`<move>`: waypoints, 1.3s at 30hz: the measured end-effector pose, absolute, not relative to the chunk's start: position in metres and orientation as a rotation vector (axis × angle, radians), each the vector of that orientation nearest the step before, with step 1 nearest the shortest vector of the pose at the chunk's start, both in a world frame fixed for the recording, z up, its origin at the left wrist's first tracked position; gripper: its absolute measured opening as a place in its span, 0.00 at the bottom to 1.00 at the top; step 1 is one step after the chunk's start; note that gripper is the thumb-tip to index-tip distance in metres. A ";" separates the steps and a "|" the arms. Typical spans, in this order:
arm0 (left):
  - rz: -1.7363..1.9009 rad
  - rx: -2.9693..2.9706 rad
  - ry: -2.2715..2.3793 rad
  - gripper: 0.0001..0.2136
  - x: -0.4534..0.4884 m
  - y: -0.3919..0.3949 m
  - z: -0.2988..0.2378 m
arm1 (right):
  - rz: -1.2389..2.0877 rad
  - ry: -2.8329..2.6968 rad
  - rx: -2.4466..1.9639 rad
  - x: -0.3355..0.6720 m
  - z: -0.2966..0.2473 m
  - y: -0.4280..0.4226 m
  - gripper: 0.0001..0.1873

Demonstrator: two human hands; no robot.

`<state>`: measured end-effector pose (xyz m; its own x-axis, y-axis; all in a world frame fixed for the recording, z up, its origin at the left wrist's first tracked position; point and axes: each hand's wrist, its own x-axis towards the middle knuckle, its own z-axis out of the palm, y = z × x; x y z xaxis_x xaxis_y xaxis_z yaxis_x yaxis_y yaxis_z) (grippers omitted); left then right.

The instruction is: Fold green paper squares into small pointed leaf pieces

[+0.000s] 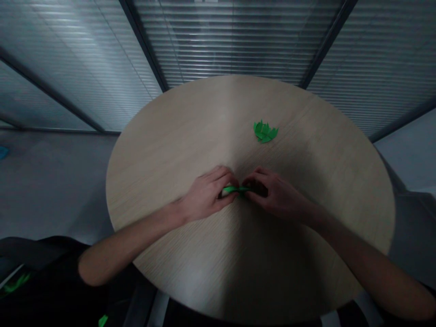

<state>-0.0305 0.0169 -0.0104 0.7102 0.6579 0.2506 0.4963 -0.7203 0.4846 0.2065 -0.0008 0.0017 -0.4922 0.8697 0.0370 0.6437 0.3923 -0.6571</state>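
Note:
Between my two hands, low over the middle of the round table (190,118), is a narrow strip of folded green paper (231,188). My left hand (213,188) pinches its left part between thumb and fingers. At the strip's right end, my right hand (272,190) grips with thumb and fingertips. The fingers hide much of the paper, so its full shape does not show. Beyond my right hand lies a small pile of pointed, folded green paper pieces (265,131), overlapping one another on the wood.
Glass partitions with horizontal blinds (231,41) stand behind the table's far edge. Grey floor (51,181) shows at the left, with a blue item (3,152) at its edge. Green bits (17,284) lie low at the left, beside my dark sleeve.

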 end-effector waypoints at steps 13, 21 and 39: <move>0.726 2.348 0.878 0.09 -0.029 0.014 -0.010 | 0.873 -2.161 -1.227 0.202 0.001 -0.005 0.02; 0.751 2.066 0.922 0.08 -0.024 0.014 -0.008 | 1.186 -1.683 -1.242 0.198 0.002 -0.007 0.09; 0.908 3.064 0.801 0.10 -0.033 0.016 -0.012 | 0.580 -2.108 -0.948 0.204 0.001 -0.006 0.13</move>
<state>-0.0333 0.0161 -0.0124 0.7314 0.4077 0.5466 0.4916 -0.8708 -0.0083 0.2035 -0.0065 0.0005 -0.4526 0.7750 0.4411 0.4400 0.6243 -0.6454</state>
